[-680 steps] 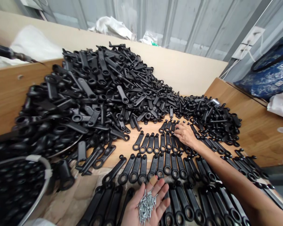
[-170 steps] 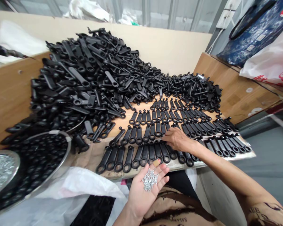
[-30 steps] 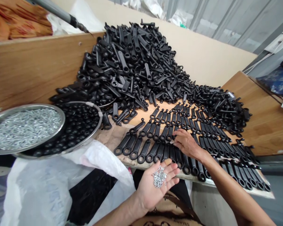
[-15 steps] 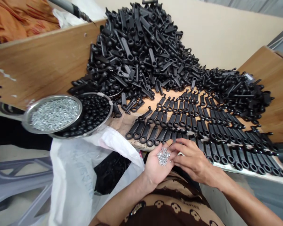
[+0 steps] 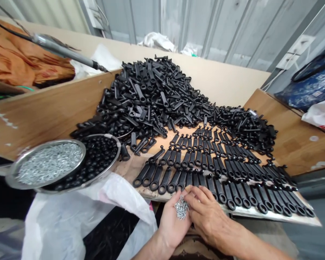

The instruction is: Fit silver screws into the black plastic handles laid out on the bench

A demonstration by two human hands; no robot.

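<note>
A small heap of silver screws point(image 5: 181, 208) lies in the cupped palm of my left hand point(image 5: 172, 222), just off the front edge of the table. My right hand point(image 5: 209, 213) is beside it, its curled fingers at the heap; whether they pinch a screw is too small to tell. Beyond both hands, black handle-like parts point(image 5: 196, 159) lie in several rows, ring ends toward me. A metal bowl of screws point(image 5: 50, 162) rests at the left, partly over a bowl of black balls point(image 5: 97, 159).
A large pile of black parts point(image 5: 151, 94) covers the back of the table. Wooden boards point(image 5: 43, 97) stand at both sides. A power driver point(image 5: 65, 52) hangs at upper left. A white sack point(image 5: 62, 220) is open at lower left.
The view has tilted up, showing more of the wall behind. My right fingers have closed in on the screws in my left palm.
</note>
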